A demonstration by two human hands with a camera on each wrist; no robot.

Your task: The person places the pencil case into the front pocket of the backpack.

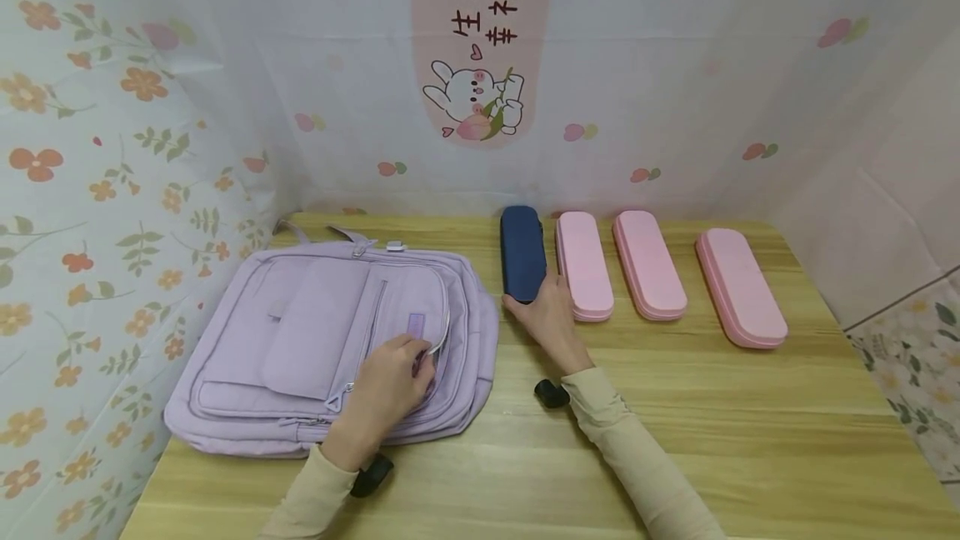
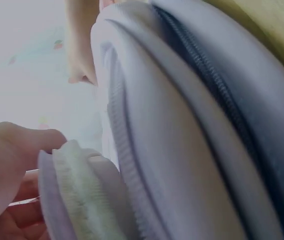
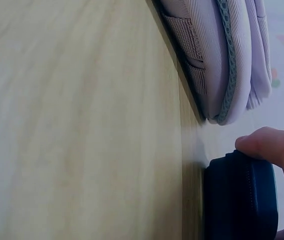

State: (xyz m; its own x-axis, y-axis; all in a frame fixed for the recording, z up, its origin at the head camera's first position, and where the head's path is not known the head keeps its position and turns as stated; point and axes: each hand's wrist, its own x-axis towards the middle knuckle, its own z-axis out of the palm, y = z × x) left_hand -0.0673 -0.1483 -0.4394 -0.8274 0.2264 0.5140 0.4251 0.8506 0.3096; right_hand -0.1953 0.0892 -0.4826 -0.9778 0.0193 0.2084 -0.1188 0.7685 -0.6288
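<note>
Pinching bag flap (image 1: 411, 294) w/ L hand (image 1: 390, 386), R hand (image 1: 551, 319) gripping navy case (image 1: 522, 252), R arm (image 1: 637, 450) fwd

Head view bright, evenly lit, fairly sharp. Pale sheen on the desk (image 1: 487, 457), lower middle; soft shadow along the right sleeve (image 1: 637, 448). Wide-angle stretch toward the edges. Left wrist view hazy, low contrast: backdrop (image 2: 22, 90) washed out upper left, backpack (image 2: 181, 150) soft and blurry. Right wrist view dimmer, bluish; desk grain smeared, navy case (image 3: 236, 200) nearly black.
</note>
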